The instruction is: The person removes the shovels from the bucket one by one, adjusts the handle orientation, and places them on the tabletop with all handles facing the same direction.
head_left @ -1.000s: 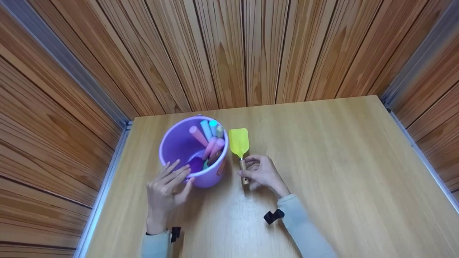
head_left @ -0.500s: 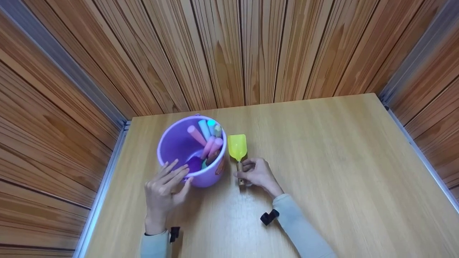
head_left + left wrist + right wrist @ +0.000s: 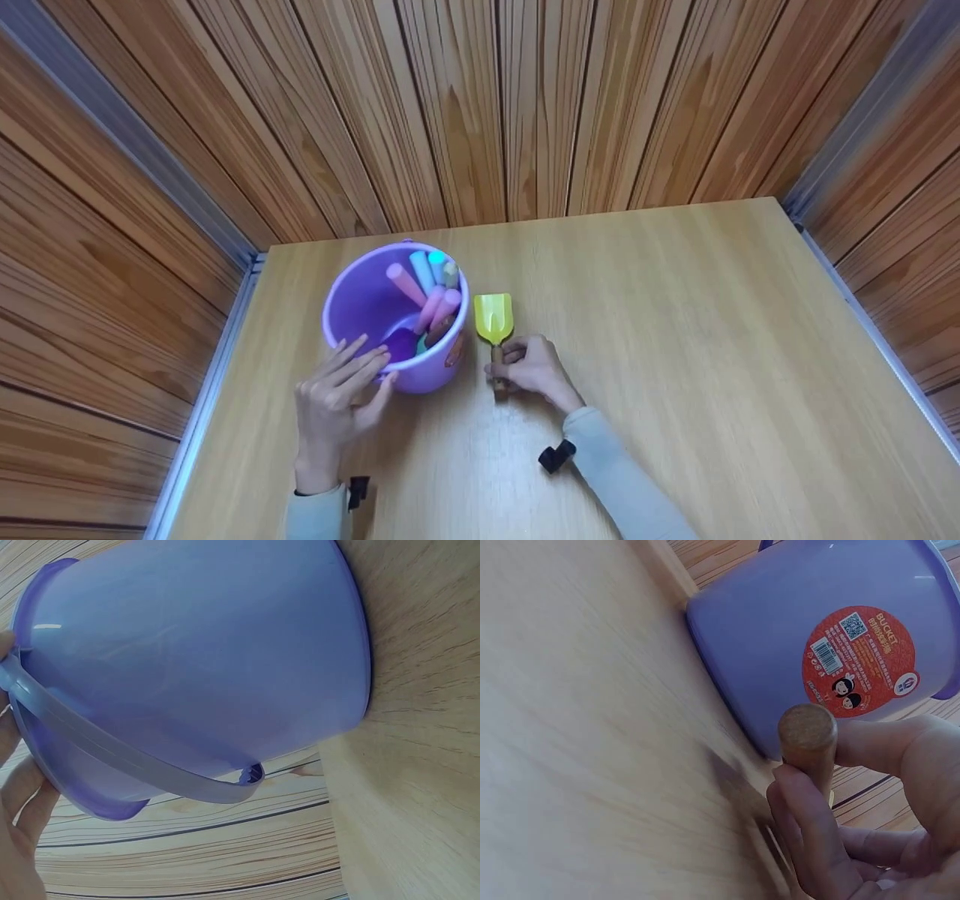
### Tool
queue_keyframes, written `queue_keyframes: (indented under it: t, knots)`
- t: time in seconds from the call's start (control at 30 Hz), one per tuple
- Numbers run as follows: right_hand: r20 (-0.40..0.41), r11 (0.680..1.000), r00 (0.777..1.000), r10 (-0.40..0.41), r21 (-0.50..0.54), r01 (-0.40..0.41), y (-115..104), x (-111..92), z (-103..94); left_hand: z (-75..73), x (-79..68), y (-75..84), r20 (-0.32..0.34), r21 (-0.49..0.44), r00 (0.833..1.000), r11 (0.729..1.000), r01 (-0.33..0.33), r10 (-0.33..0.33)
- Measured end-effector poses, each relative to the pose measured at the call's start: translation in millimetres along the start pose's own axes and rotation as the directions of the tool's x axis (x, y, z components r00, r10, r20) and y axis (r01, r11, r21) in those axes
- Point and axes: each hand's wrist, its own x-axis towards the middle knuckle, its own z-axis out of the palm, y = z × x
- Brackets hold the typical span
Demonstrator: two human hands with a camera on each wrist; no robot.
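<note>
Two hands of mine, one left hand (image 3: 330,397) and one right hand (image 3: 531,367), appear at one table (image 3: 652,345) with one purple bucket (image 3: 424,379), its single carrying handle (image 3: 131,757) and single red sticker (image 3: 866,660), and one yellow shovel (image 3: 494,322). Inside the bucket I count three pink rods (image 3: 406,285), two blue rods (image 3: 421,271), one tan rod (image 3: 451,275), one brown piece (image 3: 439,331), one green piece (image 3: 421,345) and one purple piece (image 3: 402,344), some partly hidden. My arms bear two pale sleeves (image 3: 626,480) and two black wrist pieces (image 3: 555,457).

Long pale blue-grey sleeves (image 3: 626,472), small black blocky wrist devices (image 3: 557,456), one each side
</note>
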Motion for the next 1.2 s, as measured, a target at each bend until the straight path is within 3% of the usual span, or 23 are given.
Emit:
queue_keyframes:
  t: [0.3, 0.53, 0.8, 0.97, 1.2]
  knots:
    - [0.021, 0.997, 1.0, 0.019, 0.074, -0.021, -0.9, -0.1, 0.2, 0.0, 0.2, -0.8, 0.004, 0.003, 1.0, 1.0, 0.0, 0.0]
    - [0.006, 0.999, 1.0, 0.018, 0.051, -0.019, 3.7, -2.8, 0.9, 0.7, 0.1, 0.2, 0.029, -0.003, 1.0, 1.0, -0.006, 0.006]
    - [0.031, 0.999, 1.0, 0.003, -0.049, -0.002, 2.5, -5.3, 5.1, -2.3, -2.4, -0.3, 0.037, -0.021, 0.999, 0.999, 0.036, -0.035]
    - [0.025, 0.989, 0.999, -0.022, -0.146, 0.025, 0.5, -6.6, 3.7, -1.3, -1.1, -1.0, 0.021, -0.011, 1.0, 1.0, 0.014, -0.014]
    - [0.049, 0.985, 0.998, -0.026, -0.168, 0.034, -1.2, -7.2, 0.3, -0.2, -0.5, 0.1, 0.014, -0.005, 1.0, 1.0, 0.016, -0.016]
